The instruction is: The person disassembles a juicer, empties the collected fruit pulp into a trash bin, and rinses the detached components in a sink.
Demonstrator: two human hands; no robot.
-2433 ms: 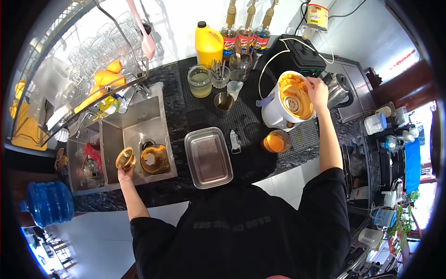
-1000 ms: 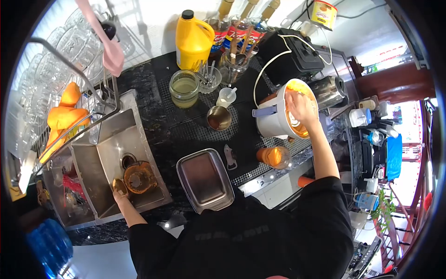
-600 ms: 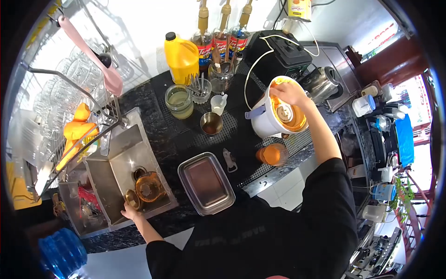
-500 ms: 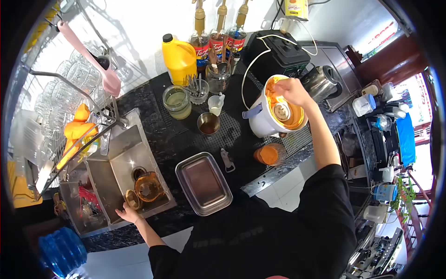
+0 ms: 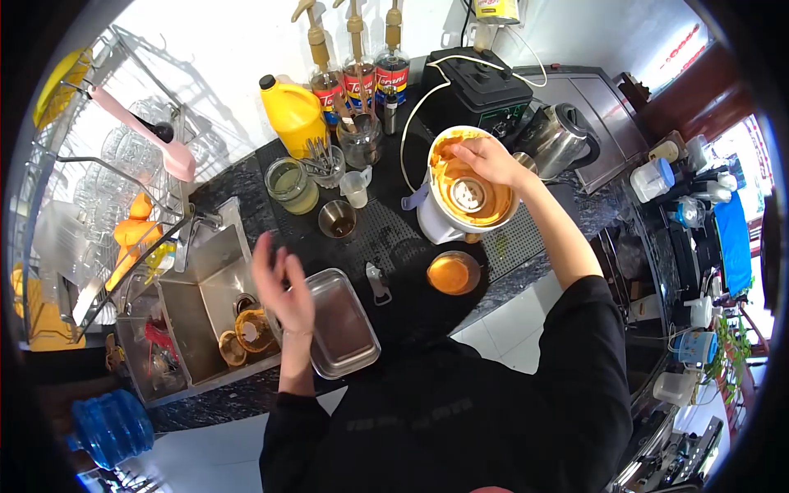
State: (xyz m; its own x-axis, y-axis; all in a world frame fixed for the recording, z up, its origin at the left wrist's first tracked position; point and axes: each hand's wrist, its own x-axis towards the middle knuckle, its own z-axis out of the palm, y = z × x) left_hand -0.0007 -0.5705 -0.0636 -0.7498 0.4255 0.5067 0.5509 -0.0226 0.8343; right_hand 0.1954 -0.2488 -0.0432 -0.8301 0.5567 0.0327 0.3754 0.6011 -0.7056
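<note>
Head view: your left hand [image 5: 285, 289] hangs empty; whether your right hand [image 5: 491, 162] grips anything at the juicer bowl [image 5: 448, 182], cannot tell. Best brace the bowl left-handed.

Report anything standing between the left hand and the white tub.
In this view, nothing blocks the direct line from the left hand to the white tub, with the steel cup beyond it and the bottle opener nearer the person. The right hand partly covers the tub's opening.

The right grip [image 5: 488, 161] is at a white pitcher [image 5: 467, 197].
</note>
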